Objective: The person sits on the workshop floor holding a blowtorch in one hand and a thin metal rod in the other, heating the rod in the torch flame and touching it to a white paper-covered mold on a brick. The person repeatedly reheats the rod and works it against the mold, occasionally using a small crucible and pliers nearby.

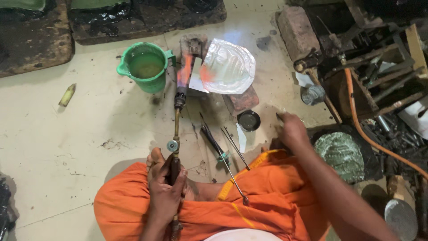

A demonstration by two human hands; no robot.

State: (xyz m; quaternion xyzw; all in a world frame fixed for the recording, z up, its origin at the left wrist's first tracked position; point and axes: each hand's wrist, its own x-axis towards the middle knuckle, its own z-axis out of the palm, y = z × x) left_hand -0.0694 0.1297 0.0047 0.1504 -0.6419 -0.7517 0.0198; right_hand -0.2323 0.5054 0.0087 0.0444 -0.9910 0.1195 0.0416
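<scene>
My left hand (165, 189) grips the dark handle of a gas torch (176, 129), which points away from me. Its orange-blue flame (184, 71) plays beside a shiny embossed metal sheet (229, 66) that leans on a brick. My right hand (292, 129) is raised over the floor to the right, fingers pinched together near a small black round tin (248, 120); whether it holds anything is unclear. Thin metal rods and tweezers (223, 147) lie between my hands, across my orange-clad lap.
A green plastic jug (147, 66) of liquid stands left of the flame. Dark pitch-covered slabs (35, 40) lie along the far edge. An orange hose (361, 129), hammers, bricks and a cluttered tool crate (379, 67) fill the right side. A green-crusted round block (343, 154) sits by my right arm.
</scene>
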